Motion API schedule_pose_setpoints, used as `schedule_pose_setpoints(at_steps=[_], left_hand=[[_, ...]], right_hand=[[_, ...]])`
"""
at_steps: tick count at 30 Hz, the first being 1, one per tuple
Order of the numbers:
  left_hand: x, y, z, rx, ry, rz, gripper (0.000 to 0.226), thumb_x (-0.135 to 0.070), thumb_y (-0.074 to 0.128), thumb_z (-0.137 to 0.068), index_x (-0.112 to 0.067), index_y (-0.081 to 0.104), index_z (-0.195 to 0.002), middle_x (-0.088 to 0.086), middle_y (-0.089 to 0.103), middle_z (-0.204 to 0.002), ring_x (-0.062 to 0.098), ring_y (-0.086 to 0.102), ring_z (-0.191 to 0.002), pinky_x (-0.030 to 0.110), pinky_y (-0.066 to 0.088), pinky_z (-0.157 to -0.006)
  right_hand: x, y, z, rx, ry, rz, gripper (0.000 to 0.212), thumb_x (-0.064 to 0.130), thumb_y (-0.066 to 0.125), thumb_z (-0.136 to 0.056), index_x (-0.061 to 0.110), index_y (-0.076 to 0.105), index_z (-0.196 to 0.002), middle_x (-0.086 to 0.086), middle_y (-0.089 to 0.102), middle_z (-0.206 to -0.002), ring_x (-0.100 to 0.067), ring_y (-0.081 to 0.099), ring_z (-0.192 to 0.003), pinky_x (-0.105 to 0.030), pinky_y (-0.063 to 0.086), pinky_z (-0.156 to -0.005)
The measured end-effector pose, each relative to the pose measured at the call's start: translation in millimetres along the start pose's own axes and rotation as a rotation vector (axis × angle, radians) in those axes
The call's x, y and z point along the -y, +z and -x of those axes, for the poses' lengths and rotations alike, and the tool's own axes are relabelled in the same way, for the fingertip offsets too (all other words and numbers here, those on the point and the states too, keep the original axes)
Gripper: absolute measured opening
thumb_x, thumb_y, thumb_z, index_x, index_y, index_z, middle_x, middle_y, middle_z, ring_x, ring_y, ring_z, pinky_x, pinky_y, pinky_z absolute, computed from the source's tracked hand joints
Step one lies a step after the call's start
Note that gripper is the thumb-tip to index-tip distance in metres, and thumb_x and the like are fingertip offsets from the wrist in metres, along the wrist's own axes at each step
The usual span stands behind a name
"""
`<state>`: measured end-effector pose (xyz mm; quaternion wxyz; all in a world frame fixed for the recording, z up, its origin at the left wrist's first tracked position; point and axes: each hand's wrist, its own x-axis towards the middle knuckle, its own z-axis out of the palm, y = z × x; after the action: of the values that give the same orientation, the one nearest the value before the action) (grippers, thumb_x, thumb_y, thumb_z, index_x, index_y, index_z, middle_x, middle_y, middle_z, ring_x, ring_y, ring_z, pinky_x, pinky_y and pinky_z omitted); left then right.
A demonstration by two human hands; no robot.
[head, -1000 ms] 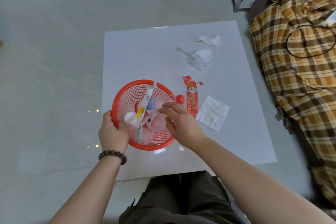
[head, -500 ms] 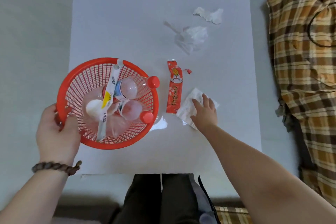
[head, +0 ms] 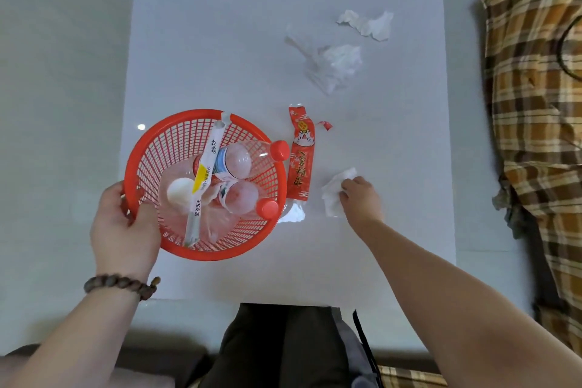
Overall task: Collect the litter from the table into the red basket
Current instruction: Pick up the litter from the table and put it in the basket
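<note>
My left hand [head: 126, 227] grips the near-left rim of the red basket [head: 176, 124], which rests on the white table [head: 220, 41]. Inside lie two clear bottles with red caps [head: 278, 149], a long white and yellow wrapper [head: 204, 173] and a white lid. My right hand [head: 362, 198] closes its fingers on a white napkin [head: 333, 195], bunching it against the tabletop. A red snack wrapper [head: 300, 164] lies flat between basket and napkin. Farther back sit a crumpled tissue in clear plastic [head: 333, 64] and another crumpled tissue [head: 368, 23].
A small red torn scrap [head: 326, 125] lies beside the snack wrapper's top. A plaid orange cloth [head: 535, 104] covers furniture along the table's right side. My dark trousers [head: 277, 346] press against the table's near edge. Grey floor surrounds the table on the left.
My right hand left the basket, went right to the flat napkin and now bunches it. The view has shifted closer over the table. My left hand stays on the basket rim.
</note>
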<state>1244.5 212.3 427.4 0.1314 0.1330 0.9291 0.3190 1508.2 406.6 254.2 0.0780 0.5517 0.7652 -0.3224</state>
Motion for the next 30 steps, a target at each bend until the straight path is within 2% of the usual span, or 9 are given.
schedule_pose_setpoints(at_steps=[4, 8, 12, 15, 18, 20, 22, 26, 30], left_hand=[[-12.4, -5.0, 7.6, 0.021, 0.041, -0.011, 0.030, -0.019, 0.051, -0.080, -0.016, 0.057, -0.110, 0.000, 0.060, -0.090, 0.019, 0.053, -0.076, 0.024, 0.035, -0.060], [-21.2, -5.5, 16.6, 0.033, 0.032, 0.011, 0.024, -0.013, 0.054, -0.087, -0.014, 0.058, -0.110, -0.002, 0.061, -0.088, 0.015, 0.054, -0.074, 0.010, 0.033, -0.054], [-30.0, -7.6, 27.7, 0.064, 0.067, 0.042, 0.023, -0.016, 0.052, -0.088, -0.016, 0.056, -0.111, -0.009, 0.059, -0.081, 0.011, 0.055, -0.069, 0.022, 0.036, -0.057], [-35.7, -11.2, 37.5, 0.096, 0.074, 0.091, 0.022, -0.017, 0.052, -0.088, -0.022, 0.056, -0.109, -0.020, 0.059, -0.080, -0.004, 0.057, -0.067, 0.009, 0.038, -0.051], [-38.7, -15.6, 47.5, 0.126, 0.066, 0.151, 0.021, -0.019, 0.053, -0.088, -0.027, 0.056, -0.108, -0.016, 0.062, -0.078, -0.004, 0.057, -0.066, 0.007, 0.039, -0.049], [-40.7, -17.7, 52.4, 0.129, 0.093, 0.155, 0.016, -0.037, 0.053, -0.092, -0.032, 0.056, -0.106, -0.016, 0.063, -0.076, -0.002, 0.057, -0.066, 0.008, 0.040, -0.050], [-39.3, -17.9, 53.4, 0.108, 0.105, 0.140, 0.017, -0.046, 0.048, -0.093, -0.035, 0.055, -0.103, -0.017, 0.062, -0.074, -0.001, 0.057, -0.065, 0.007, 0.038, -0.050], [-28.6, -18.4, 45.8, 0.055, 0.032, 0.078, 0.029, -0.014, 0.045, -0.087, -0.025, 0.053, -0.113, -0.019, 0.058, -0.079, 0.000, 0.056, -0.065, 0.014, 0.037, -0.050], [-15.1, -22.1, 32.2, -0.034, -0.056, 0.044, 0.029, -0.007, 0.045, -0.086, -0.017, 0.052, -0.113, -0.012, 0.056, -0.076, 0.004, 0.051, -0.062, 0.017, 0.033, -0.049]], right_hand=[[44.0, -47.5, 28.1, -0.223, -0.070, -0.310, 0.010, 0.008, 0.054, -0.087, 0.002, 0.060, -0.081, -0.009, 0.059, -0.084, -0.029, 0.056, -0.075, -0.040, 0.048, -0.065], [113.0, -93.6, 59.9, -0.407, -0.306, -0.522, 0.006, 0.009, 0.057, -0.087, 0.007, 0.062, -0.086, -0.005, 0.061, -0.090, -0.019, 0.059, -0.074, -0.033, 0.050, -0.066], [179.5, -96.8, 82.4, -0.256, -0.617, -0.390, 0.014, 0.007, 0.055, -0.084, 0.008, 0.064, -0.095, -0.011, 0.059, -0.104, -0.027, 0.059, -0.087, -0.032, 0.048, -0.069], [210.0, -77.5, 81.8, -0.102, -0.631, -0.157, 0.033, 0.000, 0.053, -0.083, 0.010, 0.062, -0.113, -0.012, 0.051, -0.125, -0.033, 0.050, -0.107, -0.038, 0.048, -0.080], [225.3, -55.1, 77.4, 0.126, -0.624, 0.141, 0.061, 0.002, 0.057, -0.079, 0.017, 0.041, -0.136, -0.009, 0.031, -0.143, -0.030, 0.031, -0.129, -0.038, 0.035, -0.102], [231.9, -43.2, 78.4, 0.230, -0.648, 0.202, 0.072, 0.002, 0.058, -0.079, 0.015, 0.027, -0.143, -0.010, 0.026, -0.148, -0.032, 0.019, -0.138, -0.040, 0.025, -0.113], [236.7, -37.6, 81.1, 0.239, -0.684, 0.207, 0.069, 0.001, 0.053, -0.083, 0.014, 0.023, -0.144, -0.010, 0.029, -0.149, -0.031, 0.016, -0.141, -0.040, 0.018, -0.117], [239.3, -46.9, 84.6, 0.190, -0.708, 0.105, 0.061, 0.002, 0.047, -0.086, 0.016, 0.031, -0.143, -0.006, 0.034, -0.149, -0.026, 0.022, -0.139, -0.039, 0.022, -0.115], [231.0, -68.2, 85.6, 0.014, -0.737, -0.065, 0.048, 0.002, 0.049, -0.084, 0.011, 0.050, -0.131, -0.009, 0.051, -0.134, -0.030, 0.040, -0.125, -0.041, 0.033, -0.106]])
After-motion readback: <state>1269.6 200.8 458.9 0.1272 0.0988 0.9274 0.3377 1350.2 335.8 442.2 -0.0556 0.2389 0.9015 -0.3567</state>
